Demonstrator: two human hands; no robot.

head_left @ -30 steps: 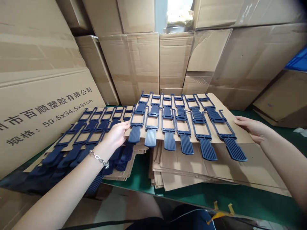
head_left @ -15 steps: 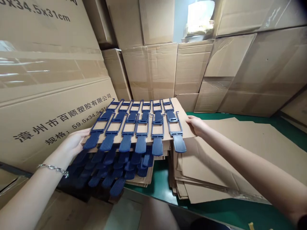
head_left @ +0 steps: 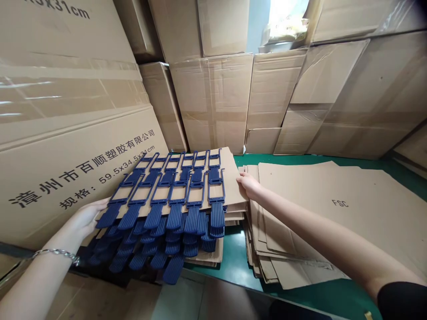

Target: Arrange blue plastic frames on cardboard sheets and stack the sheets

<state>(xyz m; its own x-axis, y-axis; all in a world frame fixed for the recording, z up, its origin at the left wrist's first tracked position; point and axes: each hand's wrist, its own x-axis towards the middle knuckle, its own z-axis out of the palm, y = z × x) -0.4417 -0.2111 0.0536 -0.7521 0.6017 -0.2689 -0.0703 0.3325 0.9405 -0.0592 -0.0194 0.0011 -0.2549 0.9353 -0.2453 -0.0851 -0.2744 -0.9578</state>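
Note:
A cardboard sheet (head_left: 235,189) carries two rows of dark blue plastic parts (head_left: 178,193), each with an open rectangular frame and a ribbed flat tab. My left hand (head_left: 87,218) grips the sheet's left edge, its fingertips partly hidden by the board. Holding the right edge is my right hand (head_left: 248,186), thumb on top and fingers partly out of sight. The tabs of the front row overhang the sheet's near edge. Beneath it lies a stack of more cardboard layers (head_left: 208,258) with similar blue tabs (head_left: 173,269) sticking out toward me.
A pile of flat cardboard sheets (head_left: 307,213) lies on the green table (head_left: 233,249) at the right. A large printed carton (head_left: 66,146) stands close on the left. Taped cartons (head_left: 213,98) form a wall behind, with a white bag (head_left: 287,26) at the top.
Both hands have moved left and down with the cardboard sheet, bringing it onto or just over the stack. More of the flat pile at the right now shows, including its FSC print.

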